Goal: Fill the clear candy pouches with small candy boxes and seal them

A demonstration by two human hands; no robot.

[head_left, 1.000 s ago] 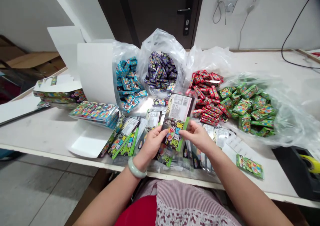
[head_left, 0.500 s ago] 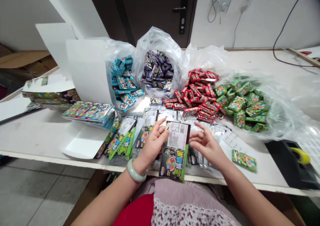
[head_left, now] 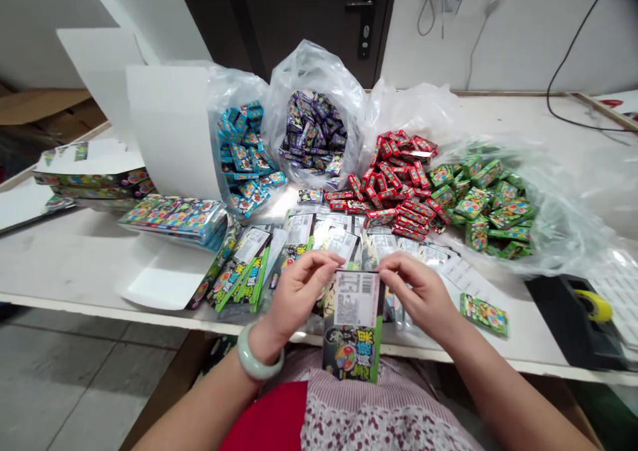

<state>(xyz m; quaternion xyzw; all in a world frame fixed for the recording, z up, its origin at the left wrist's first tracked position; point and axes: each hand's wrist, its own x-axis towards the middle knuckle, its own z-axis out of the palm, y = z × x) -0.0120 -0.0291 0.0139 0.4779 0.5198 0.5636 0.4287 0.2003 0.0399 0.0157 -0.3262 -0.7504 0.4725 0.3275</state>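
Both my hands pinch the top edge of a printed packaging pouch (head_left: 353, 325), black and green with a white barcode label. My left hand (head_left: 294, 295), with a pale green bangle at the wrist, holds its upper left corner. My right hand (head_left: 423, 291) holds the upper right corner. The pouch hangs upright over the table's front edge, above my lap. Just behind my hands, several more flat pouches (head_left: 319, 235) lie spread on the white table (head_left: 74, 258).
Open plastic bags hold small boxes: blue (head_left: 244, 159), purple (head_left: 314, 132), red (head_left: 393, 179), green (head_left: 478, 195). One green box (head_left: 483, 313) lies alone at right. A black tape dispenser (head_left: 573, 318) stands far right. White cardboard (head_left: 169, 132) and stacked colourful boxes (head_left: 174, 215) are at left.
The pouch has come down and toward me, from raised over the table to hanging at its front edge. My right hand let go of it briefly, then pinched its top edge again.
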